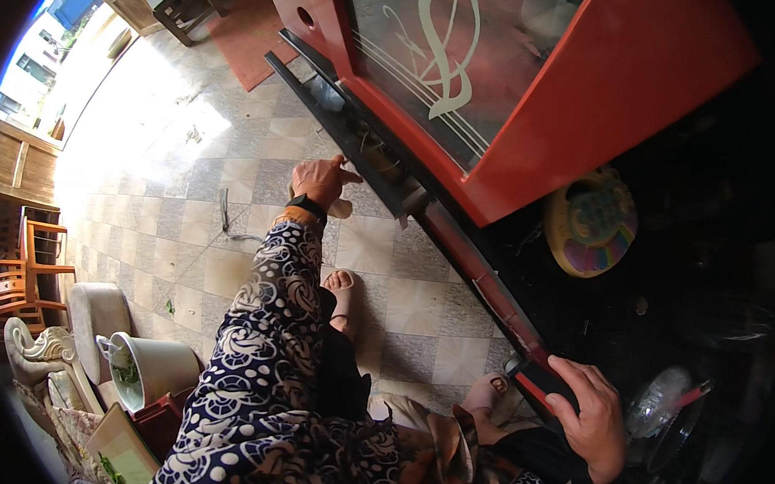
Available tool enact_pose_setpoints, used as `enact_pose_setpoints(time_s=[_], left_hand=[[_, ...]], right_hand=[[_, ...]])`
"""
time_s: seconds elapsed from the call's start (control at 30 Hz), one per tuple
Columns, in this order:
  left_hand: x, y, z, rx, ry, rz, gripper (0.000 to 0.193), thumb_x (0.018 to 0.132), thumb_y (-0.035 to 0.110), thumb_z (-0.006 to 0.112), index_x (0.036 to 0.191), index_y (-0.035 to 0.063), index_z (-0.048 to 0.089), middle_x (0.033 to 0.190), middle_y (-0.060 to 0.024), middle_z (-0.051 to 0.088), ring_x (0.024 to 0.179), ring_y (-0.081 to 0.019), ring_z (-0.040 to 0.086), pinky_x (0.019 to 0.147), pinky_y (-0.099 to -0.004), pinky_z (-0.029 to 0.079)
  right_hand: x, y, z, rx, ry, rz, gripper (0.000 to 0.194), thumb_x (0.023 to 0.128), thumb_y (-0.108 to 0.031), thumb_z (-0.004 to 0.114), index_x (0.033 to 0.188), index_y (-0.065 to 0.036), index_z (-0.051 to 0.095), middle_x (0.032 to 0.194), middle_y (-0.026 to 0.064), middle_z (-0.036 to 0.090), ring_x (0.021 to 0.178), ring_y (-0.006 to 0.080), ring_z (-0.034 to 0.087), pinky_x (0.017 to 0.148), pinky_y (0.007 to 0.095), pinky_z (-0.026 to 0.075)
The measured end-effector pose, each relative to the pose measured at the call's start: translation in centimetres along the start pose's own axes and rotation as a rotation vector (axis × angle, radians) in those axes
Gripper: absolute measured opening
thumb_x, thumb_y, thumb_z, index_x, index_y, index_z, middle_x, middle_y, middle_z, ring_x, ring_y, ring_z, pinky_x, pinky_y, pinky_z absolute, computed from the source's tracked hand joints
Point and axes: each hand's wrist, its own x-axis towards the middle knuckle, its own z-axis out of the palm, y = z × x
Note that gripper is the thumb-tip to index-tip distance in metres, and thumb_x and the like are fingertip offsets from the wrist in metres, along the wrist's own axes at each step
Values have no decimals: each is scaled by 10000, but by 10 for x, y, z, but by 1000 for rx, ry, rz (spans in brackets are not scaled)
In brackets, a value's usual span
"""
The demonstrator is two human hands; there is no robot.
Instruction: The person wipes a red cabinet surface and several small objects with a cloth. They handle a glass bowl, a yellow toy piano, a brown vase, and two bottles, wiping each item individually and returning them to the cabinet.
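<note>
My left hand [319, 181] is at the outer side of an open black drawer [347, 140], index finger stretched towards its front panel. I cannot tell whether the finger touches it. A small beige thing [341, 208] shows under that hand; whether I hold it is unclear. Inside the drawer are a pale plastic bag [325, 94] and some loose items too dark to name. My right hand [587, 410] lies on the near end of the black and red cabinet edge [542, 384], thumb spread from the fingers.
On the dark cabinet top stand a red-framed glass panel [438, 65], a toy telephone [592, 221] and clear plastic items [661, 398]. Strips of debris [224, 209] lie on the tiled floor [417, 304]. A white bucket [153, 367], a grey stool [96, 321] and wooden chairs [44, 254] stand leftward.
</note>
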Motion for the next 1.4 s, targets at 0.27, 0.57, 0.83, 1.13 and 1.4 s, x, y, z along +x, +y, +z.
enact_pose_setpoints(time_s=[0.27, 0.57, 0.83, 1.13, 1.4], left_hand=[[-23, -118, 39, -337, 282, -492, 408, 784, 170, 564, 1181, 88, 604, 916, -133, 685, 836, -268, 654, 755, -404, 510], [47, -157, -65, -1443, 1087, 137, 293, 869, 184, 595, 1100, 5, 610, 954, -69, 620, 809, -155, 607, 727, -288, 498], [67, -82, -30, -651, 642, 265, 389, 829, 127, 592, 1216, 89, 579, 1258, -175, 538, 1197, -369, 464, 1025, -434, 353], [-8, -46, -23, -438, 565, 434, 510, 795, -14, 541, 1293, 93, 510, 1383, -212, 429, 1312, -406, 352, 1120, -434, 266], [-104, 10, -20, -325, 383, 497, 538, 734, -43, 524, 1266, 25, 494, 1414, -221, 375, 1349, -391, 290, 1121, -435, 257]], right_hand=[[-1, -5, 5, 14, 17, -37, 411, 748, -44, 681, 1146, 16, 593, 1083, 180, 638, 960, 341, 614, 826, 377, 493], [15, -13, 16, -6, 11, -80, 401, 757, -53, 680, 1143, 13, 594, 1078, 167, 642, 951, 337, 609, 823, 375, 490], [16, -11, 16, -14, -15, -80, 385, 793, -91, 676, 1161, -15, 592, 1068, 148, 643, 968, 313, 611, 825, 368, 506], [1, -19, 13, -23, -6, -146, 401, 787, -97, 676, 1174, -33, 591, 1108, 144, 636, 996, 310, 610, 866, 376, 495], [0, -19, 19, -28, -37, -152, 410, 796, -125, 673, 1187, -36, 586, 1109, 149, 636, 999, 314, 614, 888, 387, 489]])
